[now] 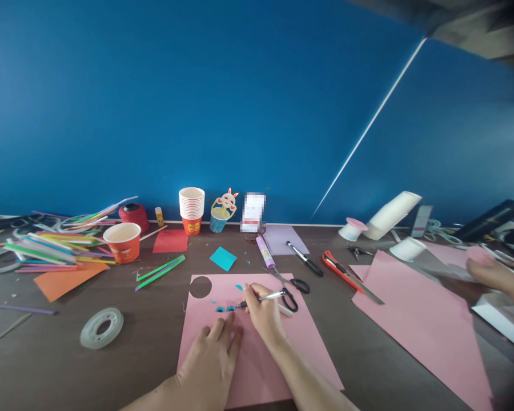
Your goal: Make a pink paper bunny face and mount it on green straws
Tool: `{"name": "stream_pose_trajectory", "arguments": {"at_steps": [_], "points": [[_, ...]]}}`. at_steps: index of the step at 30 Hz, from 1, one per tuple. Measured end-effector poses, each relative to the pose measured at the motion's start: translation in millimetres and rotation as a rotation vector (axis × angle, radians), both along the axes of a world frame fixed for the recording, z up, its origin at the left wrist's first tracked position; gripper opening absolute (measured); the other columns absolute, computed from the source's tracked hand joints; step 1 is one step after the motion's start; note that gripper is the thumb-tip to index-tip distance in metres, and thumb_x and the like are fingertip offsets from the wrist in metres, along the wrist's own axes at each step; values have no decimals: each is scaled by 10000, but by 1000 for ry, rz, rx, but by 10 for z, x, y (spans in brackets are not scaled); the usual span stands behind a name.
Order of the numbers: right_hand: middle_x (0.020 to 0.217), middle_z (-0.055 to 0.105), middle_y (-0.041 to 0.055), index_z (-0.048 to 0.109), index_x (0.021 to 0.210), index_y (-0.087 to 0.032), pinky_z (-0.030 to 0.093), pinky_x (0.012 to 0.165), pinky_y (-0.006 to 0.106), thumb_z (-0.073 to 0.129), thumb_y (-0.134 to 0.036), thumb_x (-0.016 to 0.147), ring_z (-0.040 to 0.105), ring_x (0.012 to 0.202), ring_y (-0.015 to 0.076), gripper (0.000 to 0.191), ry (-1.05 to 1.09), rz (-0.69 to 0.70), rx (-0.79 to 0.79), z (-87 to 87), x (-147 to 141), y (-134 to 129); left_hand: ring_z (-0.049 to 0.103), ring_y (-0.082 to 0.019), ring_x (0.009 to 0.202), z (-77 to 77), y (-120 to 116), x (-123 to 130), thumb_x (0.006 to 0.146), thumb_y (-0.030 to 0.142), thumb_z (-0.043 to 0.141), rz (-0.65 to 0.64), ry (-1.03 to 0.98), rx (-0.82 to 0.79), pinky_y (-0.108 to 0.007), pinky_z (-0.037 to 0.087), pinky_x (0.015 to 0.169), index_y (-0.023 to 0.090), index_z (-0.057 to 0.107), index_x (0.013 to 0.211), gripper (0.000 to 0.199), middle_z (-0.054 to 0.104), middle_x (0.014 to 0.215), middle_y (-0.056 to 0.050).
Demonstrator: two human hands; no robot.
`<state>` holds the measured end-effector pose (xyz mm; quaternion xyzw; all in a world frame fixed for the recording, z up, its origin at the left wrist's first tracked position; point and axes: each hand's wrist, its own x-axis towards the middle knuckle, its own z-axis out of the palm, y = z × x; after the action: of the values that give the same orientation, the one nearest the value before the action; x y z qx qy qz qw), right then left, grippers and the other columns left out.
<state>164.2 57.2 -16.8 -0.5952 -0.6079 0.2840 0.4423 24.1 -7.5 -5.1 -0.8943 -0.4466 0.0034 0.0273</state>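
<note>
Head view: right hand pinches a silver-and-black pen, its tip at the right one of two small blue rings on the pink sheet. Left hand palm down on the sheet, fingers slightly spread, gripping nothing visible; fingertips just beside the rings. Relative to sheet centre: black-handled scissors at 1 o'clock, overlapping its edge; blue square, 11 o'clock; tape roll, 9 o'clock; red cutter, 2 o'clock.

cup stack 1 | rabbit 1 | cutter 1 | teal eye pieces 2
</note>
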Motion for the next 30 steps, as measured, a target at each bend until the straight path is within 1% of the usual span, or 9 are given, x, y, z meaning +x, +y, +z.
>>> {"name": "stream_pose_trajectory", "arguments": {"at_steps": [4,8,15,19,23,30], "points": [[424,476,-27,436,525,-190,343,439,212,427,-391,849,460,418,109,382,26,-17,17,7,3,-5,439,-251,1034,-43,3,-13,853,248,375,-5,3,11,-354,362,711,191,480,1237,402,425,1331,-115],[457,521,-12,450,526,-185,340,429,210,437,-393,842,464,415,105,379,64,-27,24,5,9,-6,420,-269,1048,-84,5,-36,820,277,417,-40,-4,34,-370,358,728,177,440,1269,460,394,1348,-130],[426,485,-20,451,522,-184,338,438,210,437,-361,842,456,416,109,366,40,-6,19,8,5,-4,445,-266,1035,-20,17,-17,852,263,360,-17,0,-8,-374,373,708,167,469,1246,420,411,1340,-132],[437,486,-20,441,524,-184,338,440,210,438,-356,840,457,423,110,360,30,-7,3,15,0,-4,434,-279,1045,-76,17,-28,840,260,367,-36,-3,13,-391,376,709,155,457,1254,437,388,1354,-142],[442,482,-24,430,525,-186,342,436,206,432,-356,845,454,419,105,362,65,-17,-22,35,0,-6,421,-279,1059,-131,2,-43,827,237,369,-41,-8,56,-395,374,724,154,448,1258,446,381,1358,-138],[448,493,-19,433,520,-184,341,436,209,434,-361,839,459,423,108,365,61,-17,-22,42,-3,-4,423,-286,1052,-95,10,-27,823,258,369,-44,0,33,-403,382,715,147,459,1251,451,392,1351,-137]]}}
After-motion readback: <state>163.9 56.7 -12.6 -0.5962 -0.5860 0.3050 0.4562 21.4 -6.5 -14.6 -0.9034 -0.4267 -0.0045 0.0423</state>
